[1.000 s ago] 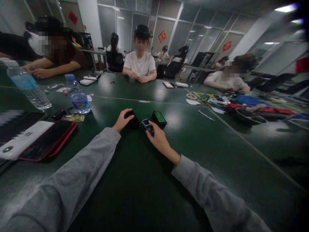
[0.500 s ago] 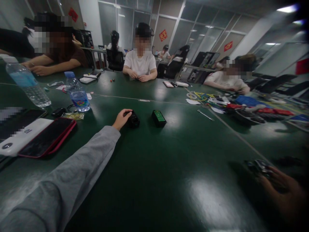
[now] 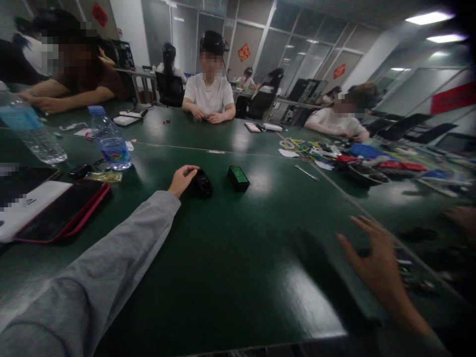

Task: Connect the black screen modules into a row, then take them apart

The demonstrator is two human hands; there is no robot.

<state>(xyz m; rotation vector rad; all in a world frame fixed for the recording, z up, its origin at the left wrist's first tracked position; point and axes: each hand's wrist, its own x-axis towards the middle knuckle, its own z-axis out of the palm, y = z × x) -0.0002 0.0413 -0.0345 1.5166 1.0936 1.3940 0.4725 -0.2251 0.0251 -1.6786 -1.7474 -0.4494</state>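
My left hand (image 3: 181, 179) reaches out across the dark green table (image 3: 230, 267), its fingers curled on the left side of a small black device (image 3: 204, 184). Just right of the device lies a black box with a green top (image 3: 238, 177), untouched. My right hand (image 3: 374, 260) hovers low over the table at the far right, fingers spread and holding nothing. Beyond its fingertips lies a small dark part (image 3: 411, 280), too blurred to make out.
Left of my arm lie a red-cased phone (image 3: 65, 210), a white power bank (image 3: 22, 210) and two water bottles (image 3: 109, 141). Cables, tools and coloured parts (image 3: 353, 161) clutter the right side. A metal tool (image 3: 307, 172) lies loose. Other people sit around the table.
My right hand carried the small blue-topped part from beside the black device to the far right, and now it is open and empty. My left hand stayed on the black device.
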